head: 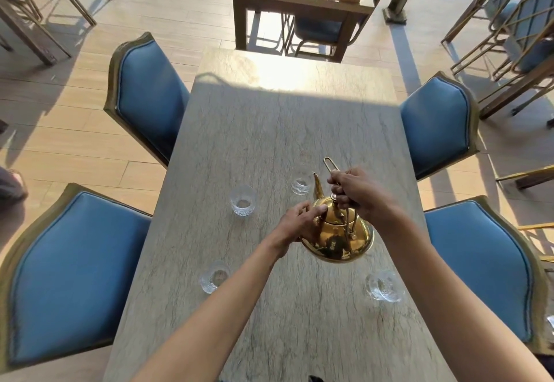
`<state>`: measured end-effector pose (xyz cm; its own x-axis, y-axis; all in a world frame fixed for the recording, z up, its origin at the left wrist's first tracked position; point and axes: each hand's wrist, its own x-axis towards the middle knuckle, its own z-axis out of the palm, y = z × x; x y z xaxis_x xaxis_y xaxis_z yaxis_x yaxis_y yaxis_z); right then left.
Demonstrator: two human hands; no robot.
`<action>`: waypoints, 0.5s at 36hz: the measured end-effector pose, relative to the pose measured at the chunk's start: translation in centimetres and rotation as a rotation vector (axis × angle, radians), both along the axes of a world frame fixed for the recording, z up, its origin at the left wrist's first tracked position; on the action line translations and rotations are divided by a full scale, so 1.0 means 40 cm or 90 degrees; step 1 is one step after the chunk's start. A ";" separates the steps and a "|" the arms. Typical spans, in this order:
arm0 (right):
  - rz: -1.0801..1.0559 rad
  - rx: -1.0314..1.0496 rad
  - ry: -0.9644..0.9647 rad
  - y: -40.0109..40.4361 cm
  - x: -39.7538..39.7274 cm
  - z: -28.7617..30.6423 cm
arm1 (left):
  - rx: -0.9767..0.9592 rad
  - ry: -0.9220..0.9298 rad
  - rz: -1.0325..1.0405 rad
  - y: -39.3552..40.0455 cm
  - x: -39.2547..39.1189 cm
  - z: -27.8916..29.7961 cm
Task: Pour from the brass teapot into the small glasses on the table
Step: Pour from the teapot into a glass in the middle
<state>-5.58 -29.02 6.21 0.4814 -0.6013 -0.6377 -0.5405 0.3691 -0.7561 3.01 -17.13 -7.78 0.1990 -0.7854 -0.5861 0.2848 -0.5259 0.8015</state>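
We are gripping the brass teapot above the table: our right hand is closing its fingers around the wire handle over the lid, while our left hand is pressing its thumb and curled fingers against the pot's left shoulder. The spout is pointing toward the far right glass, just beside it.

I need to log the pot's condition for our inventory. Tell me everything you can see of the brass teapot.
The brass teapot is shiny gold metal with a round, reflective belly, a lid with a small knob, a thin curved spout and a wire bail handle. It is tipped forward, spout toward the far right glass. The right hand grips the handle; the left hand steadies its lid and shoulder. No stream is visible.
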 end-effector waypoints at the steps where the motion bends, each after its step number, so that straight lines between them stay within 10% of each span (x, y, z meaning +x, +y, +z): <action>1: -0.005 0.001 -0.004 0.001 -0.001 -0.002 | 0.001 -0.001 0.000 -0.001 0.003 0.000; 18: -0.070 -0.054 -0.069 0.057 -0.014 -0.004 | -0.053 0.011 0.062 0.030 0.033 0.006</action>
